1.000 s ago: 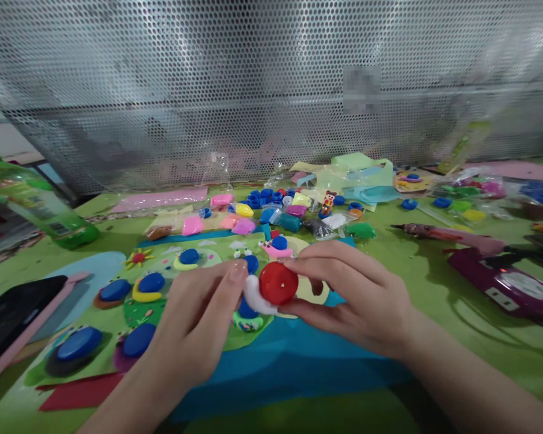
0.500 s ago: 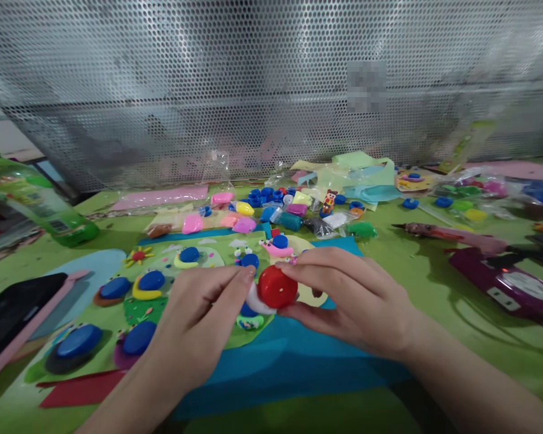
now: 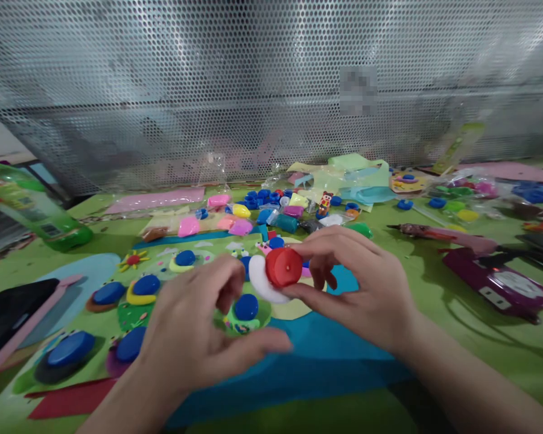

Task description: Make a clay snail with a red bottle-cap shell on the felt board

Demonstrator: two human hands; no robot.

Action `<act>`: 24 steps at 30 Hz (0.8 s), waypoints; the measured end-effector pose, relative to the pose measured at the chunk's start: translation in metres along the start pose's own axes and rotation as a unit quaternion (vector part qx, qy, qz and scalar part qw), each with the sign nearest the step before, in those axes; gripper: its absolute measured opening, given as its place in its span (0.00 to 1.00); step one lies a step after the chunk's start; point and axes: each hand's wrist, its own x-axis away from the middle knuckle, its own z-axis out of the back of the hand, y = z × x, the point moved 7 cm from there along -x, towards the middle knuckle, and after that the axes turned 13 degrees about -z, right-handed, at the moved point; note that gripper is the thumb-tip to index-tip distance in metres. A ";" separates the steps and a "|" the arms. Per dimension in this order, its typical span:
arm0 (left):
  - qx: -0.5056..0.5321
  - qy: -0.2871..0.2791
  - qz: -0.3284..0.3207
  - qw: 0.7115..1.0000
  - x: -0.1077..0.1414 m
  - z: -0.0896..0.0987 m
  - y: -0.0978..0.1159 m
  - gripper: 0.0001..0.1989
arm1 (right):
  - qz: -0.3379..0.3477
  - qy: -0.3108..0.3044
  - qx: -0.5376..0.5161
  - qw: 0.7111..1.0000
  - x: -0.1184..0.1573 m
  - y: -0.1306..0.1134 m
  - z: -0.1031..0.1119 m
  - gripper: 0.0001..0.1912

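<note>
My right hand (image 3: 357, 283) pinches a red bottle cap (image 3: 284, 267) between thumb and fingers, above the paper scene. A curved strip of white modelling clay (image 3: 261, 280) hugs the cap's left and lower side. Close by on the left, my left hand (image 3: 208, 325) is open, its thumb stretched out and apart from the cap. Below them lies a green paper picture with several snail figures made of blue caps and clay, among them one with a yellow body (image 3: 142, 290) and one on light green (image 3: 246, 308).
A glue gun (image 3: 447, 235) and a purple power strip (image 3: 498, 283) with a cable lie at right. At left are a green bottle (image 3: 31, 205) and a black phone (image 3: 15, 313). Bagged clay (image 3: 287, 223) and loose blue caps (image 3: 257, 198) spread behind; a perforated metal panel (image 3: 235, 90) stands beyond.
My left hand has let go of the white clay and opened, moving slightly down. My right hand has raised and tilted the red cap, so more of the white strip shows.
</note>
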 end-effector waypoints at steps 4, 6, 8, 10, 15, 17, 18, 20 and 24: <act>-0.094 0.068 0.028 0.993 -0.003 0.008 -0.005 0.42 | -0.082 -0.023 -0.050 0.995 -0.003 0.010 0.000 0.10; -0.092 0.074 0.023 0.993 -0.004 0.007 -0.004 0.39 | -0.093 -0.038 -0.068 0.993 -0.003 0.011 -0.002 0.10; -0.091 0.082 0.021 0.992 -0.005 0.007 -0.003 0.37 | -0.083 -0.048 -0.071 0.993 -0.002 0.008 -0.004 0.09; -0.091 0.078 0.014 0.993 -0.004 0.006 -0.001 0.35 | -0.070 -0.050 -0.068 0.994 -0.001 0.006 -0.005 0.09; -0.094 0.071 -0.006 0.993 -0.004 0.007 0.003 0.34 | -0.041 -0.056 -0.053 0.996 0.000 0.002 -0.006 0.10; -0.097 0.069 -0.010 0.993 -0.004 0.007 0.004 0.38 | -0.038 -0.048 -0.048 0.997 0.000 0.002 -0.005 0.10; -0.096 0.071 -0.006 0.993 -0.004 0.007 0.003 0.40 | -0.037 -0.044 -0.046 0.997 0.000 0.002 -0.004 0.10; -0.091 0.078 0.009 0.993 -0.004 0.008 0.001 0.39 | -0.029 -0.043 -0.037 0.998 0.000 0.001 -0.004 0.10; -0.079 0.073 0.015 0.994 -0.002 0.008 0.000 0.40 | -0.027 -0.026 -0.022 0.999 -0.002 0.003 -0.002 0.10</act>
